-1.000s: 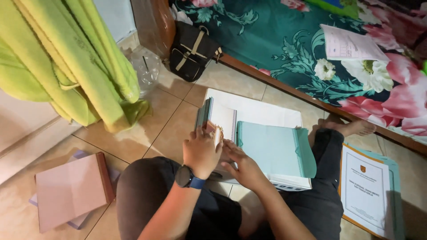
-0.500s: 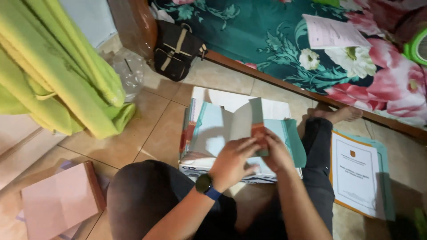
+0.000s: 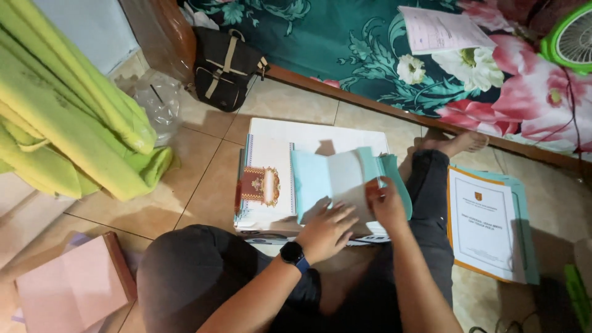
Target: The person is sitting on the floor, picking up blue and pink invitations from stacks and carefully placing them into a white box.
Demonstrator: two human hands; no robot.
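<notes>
I sit on a tiled floor with a stack of paper booklets (image 3: 271, 185) in front of my knees. On top lies a light teal cover sheet (image 3: 320, 179), partly folded over. My left hand (image 3: 327, 229), with a dark watch on the wrist, presses flat on the lower part of the teal sheet. My right hand (image 3: 383, 203) pinches the sheet's right edge between thumb and fingers. Left of the teal sheet a white booklet with a red and gold ornament (image 3: 262, 185) shows.
A white document in a teal folder (image 3: 487, 222) lies on the floor to the right. A pink book (image 3: 74, 287) sits at lower left. A black bag (image 3: 225, 68), a clear plastic bag (image 3: 154, 102), green cloth (image 3: 74, 117) and a floral bedspread (image 3: 431, 61) with a paper surround me.
The teal cover has been turned from the left across the stack and laid flatter. My left hand went down onto it, and the ornamented white booklet came into view.
</notes>
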